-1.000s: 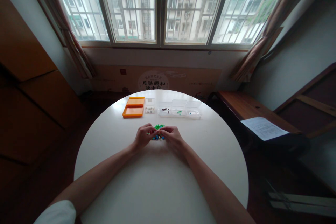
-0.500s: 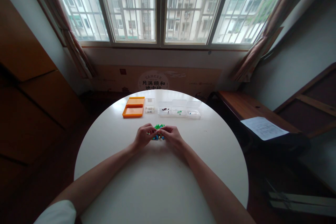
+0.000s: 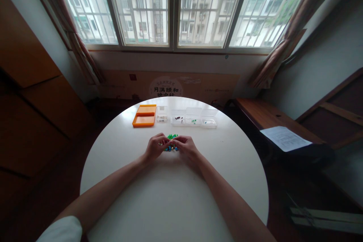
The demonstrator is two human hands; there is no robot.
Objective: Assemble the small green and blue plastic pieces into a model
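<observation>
Both of my hands meet over a small pile of coloured pieces (image 3: pixel 171 137), green, blue and pale, in the middle of the round white table (image 3: pixel 170 196). My left hand (image 3: pixel 154 146) has its fingers curled and pinched at the pile's left side. My right hand (image 3: pixel 185 146) is curled the same way at the right side, its fingertips touching those of the left. What each pinch holds is too small to make out.
At the table's far side lie an open orange box (image 3: pixel 144 116) and a row of small clear plastic boxes (image 3: pixel 193 117) with a few tiny pieces inside. A wooden bench with a sheet of paper (image 3: pixel 284 138) stands to the right. Windows fill the back wall.
</observation>
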